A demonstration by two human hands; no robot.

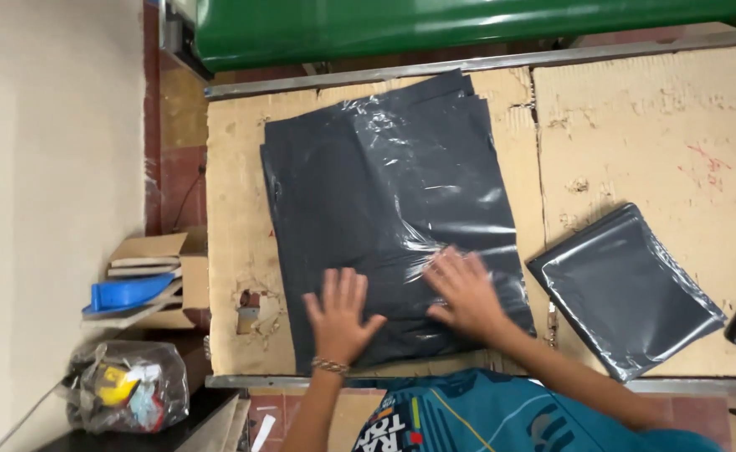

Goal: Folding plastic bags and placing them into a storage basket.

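Pressing flat, empty, open-palmed: left hand (pixel 337 314), right hand (pixel 466 293) on glossy dark-grey plastic bag stack (pixel 389 201), frame centre; risk: slick sheets sliding askew under uneven pressure.

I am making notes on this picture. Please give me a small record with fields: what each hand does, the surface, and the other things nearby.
left hand: flat, fingers spread, on the big grey bag
right hand: flat on the same bag, beside the left
big grey bag: shiny plastic, lies spread out
surface: worn cardboard, with a hole near the bag
small grey bag: to the right, apart from the big one
floor at left: box with a blue item; clear bag
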